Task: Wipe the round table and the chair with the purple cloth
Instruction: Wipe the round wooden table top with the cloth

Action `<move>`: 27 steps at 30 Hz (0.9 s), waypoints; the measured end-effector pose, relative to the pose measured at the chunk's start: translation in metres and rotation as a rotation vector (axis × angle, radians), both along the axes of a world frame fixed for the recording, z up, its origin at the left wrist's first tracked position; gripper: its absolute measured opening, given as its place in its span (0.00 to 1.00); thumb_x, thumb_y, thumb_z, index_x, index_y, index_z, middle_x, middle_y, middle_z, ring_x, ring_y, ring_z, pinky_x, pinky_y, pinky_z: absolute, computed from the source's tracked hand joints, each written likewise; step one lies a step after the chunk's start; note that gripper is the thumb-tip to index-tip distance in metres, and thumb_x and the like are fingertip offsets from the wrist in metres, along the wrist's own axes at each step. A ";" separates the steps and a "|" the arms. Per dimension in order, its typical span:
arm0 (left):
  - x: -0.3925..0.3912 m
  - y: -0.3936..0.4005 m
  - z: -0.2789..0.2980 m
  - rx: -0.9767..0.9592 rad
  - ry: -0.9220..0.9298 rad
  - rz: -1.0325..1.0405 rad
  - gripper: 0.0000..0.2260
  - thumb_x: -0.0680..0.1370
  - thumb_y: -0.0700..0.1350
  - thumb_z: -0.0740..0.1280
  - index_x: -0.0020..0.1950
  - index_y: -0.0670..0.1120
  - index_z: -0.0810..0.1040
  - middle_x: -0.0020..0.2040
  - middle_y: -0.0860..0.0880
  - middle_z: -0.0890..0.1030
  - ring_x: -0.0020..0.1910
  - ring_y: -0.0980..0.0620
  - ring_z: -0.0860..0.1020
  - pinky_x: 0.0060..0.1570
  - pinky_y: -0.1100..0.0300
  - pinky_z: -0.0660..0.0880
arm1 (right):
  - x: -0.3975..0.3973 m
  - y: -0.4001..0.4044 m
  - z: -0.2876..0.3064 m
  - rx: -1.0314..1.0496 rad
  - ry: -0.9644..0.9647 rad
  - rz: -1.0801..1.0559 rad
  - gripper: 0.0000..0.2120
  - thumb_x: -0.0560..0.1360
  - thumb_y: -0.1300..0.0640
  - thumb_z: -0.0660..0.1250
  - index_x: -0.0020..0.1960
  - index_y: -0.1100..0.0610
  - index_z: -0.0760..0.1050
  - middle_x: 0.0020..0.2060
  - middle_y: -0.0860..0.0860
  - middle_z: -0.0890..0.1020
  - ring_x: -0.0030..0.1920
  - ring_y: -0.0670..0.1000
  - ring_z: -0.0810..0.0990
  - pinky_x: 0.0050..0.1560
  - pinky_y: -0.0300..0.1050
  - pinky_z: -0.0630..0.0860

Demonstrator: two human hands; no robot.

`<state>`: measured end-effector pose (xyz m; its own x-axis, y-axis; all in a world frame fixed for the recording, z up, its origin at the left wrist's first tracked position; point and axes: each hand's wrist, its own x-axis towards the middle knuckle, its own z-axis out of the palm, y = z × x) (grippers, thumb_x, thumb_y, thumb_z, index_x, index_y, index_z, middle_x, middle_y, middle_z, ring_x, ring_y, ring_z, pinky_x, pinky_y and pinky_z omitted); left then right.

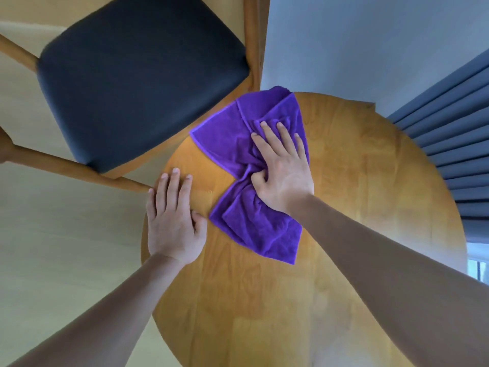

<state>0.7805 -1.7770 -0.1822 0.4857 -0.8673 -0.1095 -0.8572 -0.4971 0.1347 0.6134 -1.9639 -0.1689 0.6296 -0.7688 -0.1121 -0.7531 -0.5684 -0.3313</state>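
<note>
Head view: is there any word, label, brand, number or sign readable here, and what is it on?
None: no readable text shows anywhere in this view.
The purple cloth shows no tag or print.
The round table shows only wood grain.
The chair has a plain dark seat.
The blue curtain is unmarked.

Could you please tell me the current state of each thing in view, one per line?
purple cloth: bunched, lying on the table.
round table: bare wood apart from the cloth.
chair: seat unoccupied, beside the table.
right hand: presses the cloth, thumb gathering a fold.
left hand: flat on the table.
curtain: hanging pleated.
</note>
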 end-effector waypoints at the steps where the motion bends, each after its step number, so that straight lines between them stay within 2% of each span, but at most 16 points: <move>1: -0.006 -0.006 0.003 0.014 -0.014 0.017 0.34 0.73 0.50 0.53 0.81 0.44 0.61 0.83 0.41 0.59 0.83 0.40 0.55 0.80 0.37 0.53 | -0.002 -0.002 0.000 0.005 0.012 0.012 0.37 0.73 0.45 0.51 0.82 0.50 0.59 0.83 0.48 0.54 0.83 0.54 0.47 0.82 0.58 0.46; 3: -0.024 -0.025 0.009 0.025 -0.001 0.040 0.35 0.71 0.49 0.54 0.78 0.40 0.62 0.82 0.38 0.60 0.81 0.37 0.57 0.80 0.36 0.54 | -0.003 -0.005 0.001 0.016 0.006 0.016 0.36 0.73 0.46 0.54 0.82 0.49 0.59 0.83 0.47 0.54 0.83 0.54 0.47 0.82 0.58 0.46; 6: -0.058 -0.065 0.014 0.014 0.074 -0.046 0.35 0.71 0.46 0.58 0.79 0.40 0.63 0.82 0.40 0.61 0.82 0.38 0.55 0.80 0.36 0.52 | -0.008 -0.005 0.002 0.032 -0.026 -0.053 0.35 0.73 0.48 0.57 0.81 0.49 0.61 0.82 0.47 0.56 0.83 0.53 0.48 0.82 0.57 0.47; 8: -0.076 -0.089 0.014 0.029 0.104 -0.043 0.35 0.73 0.44 0.62 0.81 0.42 0.60 0.84 0.42 0.56 0.84 0.40 0.49 0.81 0.35 0.45 | -0.026 -0.011 0.002 0.037 -0.043 -0.166 0.35 0.73 0.49 0.57 0.80 0.49 0.62 0.82 0.46 0.57 0.83 0.53 0.49 0.82 0.56 0.47; 10: -0.087 -0.102 0.012 0.040 0.112 -0.015 0.37 0.75 0.48 0.60 0.83 0.43 0.55 0.86 0.42 0.49 0.84 0.42 0.44 0.80 0.36 0.40 | -0.056 -0.021 0.002 0.021 -0.071 -0.293 0.34 0.73 0.50 0.58 0.79 0.50 0.64 0.82 0.46 0.58 0.82 0.53 0.50 0.82 0.56 0.47; 16: -0.091 -0.106 0.003 0.053 0.064 -0.122 0.38 0.77 0.53 0.54 0.85 0.44 0.49 0.86 0.43 0.44 0.84 0.41 0.41 0.81 0.38 0.42 | -0.141 -0.038 0.000 -0.045 -0.103 -0.627 0.33 0.72 0.53 0.59 0.78 0.52 0.67 0.81 0.48 0.62 0.81 0.55 0.55 0.81 0.58 0.50; 22: -0.091 -0.106 0.001 0.070 0.022 -0.128 0.37 0.78 0.54 0.51 0.86 0.44 0.46 0.85 0.42 0.42 0.84 0.41 0.40 0.81 0.37 0.44 | -0.114 -0.044 0.002 0.003 -0.034 -0.788 0.38 0.70 0.50 0.59 0.80 0.51 0.61 0.82 0.47 0.56 0.82 0.55 0.49 0.81 0.61 0.44; 24: -0.091 -0.106 0.000 0.081 0.006 -0.142 0.38 0.78 0.55 0.50 0.85 0.43 0.45 0.85 0.41 0.41 0.84 0.41 0.39 0.81 0.36 0.44 | -0.098 -0.049 0.004 0.039 0.021 -0.712 0.41 0.69 0.49 0.60 0.82 0.51 0.56 0.83 0.48 0.52 0.83 0.55 0.46 0.80 0.62 0.42; 27: -0.090 -0.105 -0.001 0.113 -0.020 -0.169 0.39 0.78 0.56 0.49 0.85 0.42 0.43 0.85 0.40 0.39 0.84 0.40 0.38 0.81 0.36 0.44 | -0.080 -0.049 0.007 0.055 0.084 -0.345 0.44 0.67 0.48 0.59 0.83 0.49 0.53 0.83 0.46 0.48 0.83 0.54 0.43 0.80 0.61 0.39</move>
<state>0.6901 -1.8825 -0.1831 0.3377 -0.9192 -0.2027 -0.9315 -0.3573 0.0683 0.5336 -2.0130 -0.1621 0.3207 -0.9258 -0.2001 -0.9236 -0.2588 -0.2830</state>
